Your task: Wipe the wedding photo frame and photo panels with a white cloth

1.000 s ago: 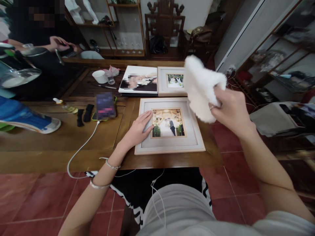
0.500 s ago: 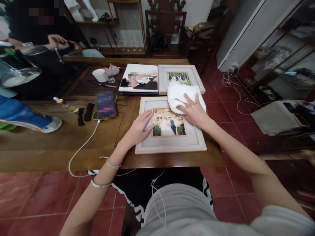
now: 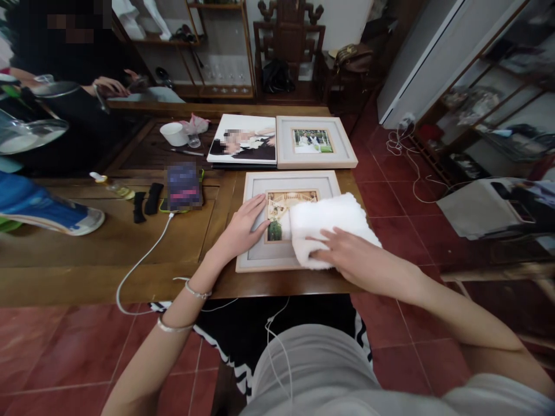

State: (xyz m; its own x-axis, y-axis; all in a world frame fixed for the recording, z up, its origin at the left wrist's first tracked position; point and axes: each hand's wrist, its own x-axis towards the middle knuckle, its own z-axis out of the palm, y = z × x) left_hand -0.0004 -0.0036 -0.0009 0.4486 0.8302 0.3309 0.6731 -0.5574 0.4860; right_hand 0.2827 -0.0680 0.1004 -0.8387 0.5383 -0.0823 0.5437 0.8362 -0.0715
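Note:
A light wooden picture frame (image 3: 260,264) lies flat before me, with a wedding photo (image 3: 277,226) at its centre. Flat on the frame's left side rests my left hand (image 3: 245,228), fingers stretched out and thumb reaching the photo's edge. My right hand (image 3: 347,254) grips a folded white towel (image 3: 333,214), its thumb tucked into the fold and its fingers spread on top. The towel covers the frame's right part and much of the photo. Behind are a second framed photo (image 3: 347,151) and a white-bordered photo panel (image 3: 229,124).
Left on the wooden table (image 3: 108,248) are a phone (image 3: 184,188) on a white cable, two black strips (image 3: 152,198), a dropper bottle (image 3: 117,188) and a blue package (image 3: 43,199). A paper cup (image 3: 174,134) stands farther back. Another person's hand (image 3: 110,86) shows behind a dark pot (image 3: 60,92).
My right hand has drawn the towel toward me, from the frame's upper right corner to its lower right. The rear framed photo is uncovered now. My left hand stays in place.

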